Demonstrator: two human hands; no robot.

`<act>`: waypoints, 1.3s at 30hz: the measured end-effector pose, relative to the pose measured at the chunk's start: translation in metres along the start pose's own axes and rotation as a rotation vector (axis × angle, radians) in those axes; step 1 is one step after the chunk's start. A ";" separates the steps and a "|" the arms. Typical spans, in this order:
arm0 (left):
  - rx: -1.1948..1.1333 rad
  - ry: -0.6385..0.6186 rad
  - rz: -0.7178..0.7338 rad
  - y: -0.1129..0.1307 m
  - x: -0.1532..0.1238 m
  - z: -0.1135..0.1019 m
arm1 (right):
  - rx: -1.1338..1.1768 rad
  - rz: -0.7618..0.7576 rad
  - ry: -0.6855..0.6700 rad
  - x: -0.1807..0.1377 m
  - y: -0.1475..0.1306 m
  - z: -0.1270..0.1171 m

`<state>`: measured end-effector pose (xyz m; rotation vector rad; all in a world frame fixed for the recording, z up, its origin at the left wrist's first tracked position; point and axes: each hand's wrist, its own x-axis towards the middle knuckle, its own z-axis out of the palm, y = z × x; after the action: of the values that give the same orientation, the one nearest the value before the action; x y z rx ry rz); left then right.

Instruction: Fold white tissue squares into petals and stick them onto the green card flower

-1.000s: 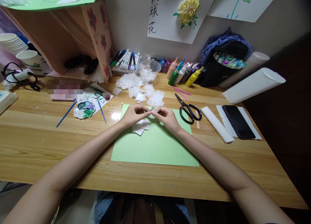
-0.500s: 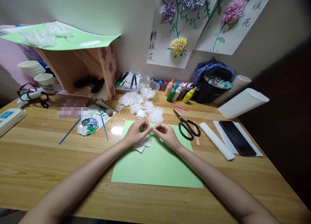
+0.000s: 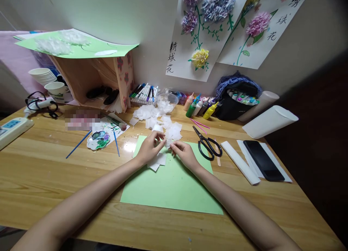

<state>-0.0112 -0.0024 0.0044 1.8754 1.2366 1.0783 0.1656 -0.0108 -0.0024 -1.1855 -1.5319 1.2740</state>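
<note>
Looks like a craft corner, hard to place as home or studio; set up on a wooden desk [image 3: 40, 175] with felt-tip pens [image 3: 145, 92], squeeze bottles [image 3: 191, 108] of colour, a smeared paint palette [image 3: 98, 140], slim blue paintbrushes [image 3: 78, 144] and black-handled scissors [image 3: 201, 137]; strewn with white paper squares [image 3: 146, 112] near a pale green sheet [image 3: 168, 189]; backed by a wall [image 3: 152, 33] bearing ruffled flower pictures [image 3: 219, 5] lettered in Chinese; shared with everyday paper cups [image 3: 42, 76], a power strip [image 3: 13, 131] and a smartphone [image 3: 262, 160].
</note>
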 end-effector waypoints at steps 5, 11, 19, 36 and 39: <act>0.301 0.091 0.226 0.005 -0.008 0.001 | 0.093 0.024 0.024 -0.002 -0.003 0.006; 0.366 0.094 0.211 0.006 -0.008 -0.001 | 0.093 -0.005 -0.025 -0.006 0.001 0.009; 0.203 0.083 0.139 0.005 -0.005 -0.001 | 0.056 -0.013 -0.103 -0.009 0.002 0.006; -0.070 0.019 0.023 -0.001 0.000 -0.001 | -0.054 -0.061 -0.053 -0.011 -0.005 0.004; -0.062 0.019 0.035 -0.001 -0.001 -0.001 | 0.003 -0.025 0.007 -0.010 -0.003 0.003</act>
<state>-0.0126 -0.0028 0.0043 1.8505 1.1713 1.1426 0.1647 -0.0217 0.0000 -1.1641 -1.5355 1.2540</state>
